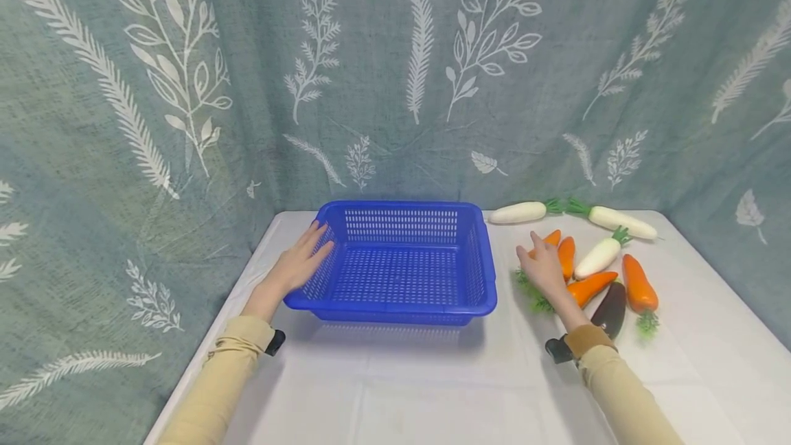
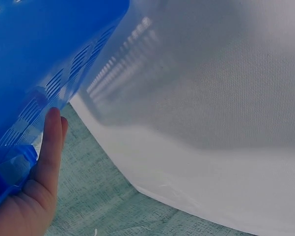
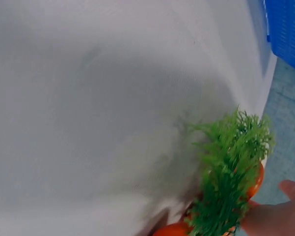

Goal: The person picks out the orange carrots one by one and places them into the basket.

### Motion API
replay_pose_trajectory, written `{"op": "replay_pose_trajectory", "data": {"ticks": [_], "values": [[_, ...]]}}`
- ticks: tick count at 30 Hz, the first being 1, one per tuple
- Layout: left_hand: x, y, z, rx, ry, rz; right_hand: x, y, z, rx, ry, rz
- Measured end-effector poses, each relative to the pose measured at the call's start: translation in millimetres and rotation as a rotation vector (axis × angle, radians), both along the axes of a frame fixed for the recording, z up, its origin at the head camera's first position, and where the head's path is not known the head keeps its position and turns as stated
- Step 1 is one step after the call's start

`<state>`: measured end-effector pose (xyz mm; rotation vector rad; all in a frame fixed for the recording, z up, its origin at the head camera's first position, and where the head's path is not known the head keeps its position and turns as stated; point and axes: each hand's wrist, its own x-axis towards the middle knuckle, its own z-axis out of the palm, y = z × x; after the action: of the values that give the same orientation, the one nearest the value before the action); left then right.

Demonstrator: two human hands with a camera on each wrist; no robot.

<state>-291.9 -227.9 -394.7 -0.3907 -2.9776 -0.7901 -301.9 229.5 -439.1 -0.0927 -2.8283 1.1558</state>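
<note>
A blue plastic basket (image 1: 402, 310) with slotted walls stands on the white table, nothing inside it. My left hand (image 1: 298, 265) is at its left rim, fingers extended; in the left wrist view the straight fingers lie along the basket wall (image 2: 64, 39). Over the pile of vegetables, my right hand (image 1: 544, 272) has thumb and fingers spread beside an orange carrot (image 1: 550, 237). Another carrot (image 1: 566, 256) lies just right of that hand. Green carrot leaves (image 3: 230, 162) show next to the hand in the right wrist view, where most of the fingers are cut off.
White radishes (image 1: 518, 213) with green tops lie behind and right of my right hand. A dark eggplant (image 1: 610, 311) and more carrots (image 1: 639, 283) are on the table's right side. A patterned grey-green curtain (image 1: 383, 88) hangs behind the table.
</note>
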Motion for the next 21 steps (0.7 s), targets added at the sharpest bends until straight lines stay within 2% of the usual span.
{"op": "replay_pose_trajectory", "data": {"ticks": [4, 14, 21], "values": [[-0.1, 0.9, 0.2, -0.02, 0.007, -0.002, -0.2, -5.1, -0.9, 0.051, -0.006, -0.01], [2.0, 0.9, 0.4, -0.029, 0.008, -0.003, 7.0, -11.7, -1.1, 0.085, 0.017, -0.043], [2.9, 1.0, 0.5, -0.031, 0.012, 0.0, 7.1, -17.5, -0.3, 0.08, -0.04, -0.022]]}}
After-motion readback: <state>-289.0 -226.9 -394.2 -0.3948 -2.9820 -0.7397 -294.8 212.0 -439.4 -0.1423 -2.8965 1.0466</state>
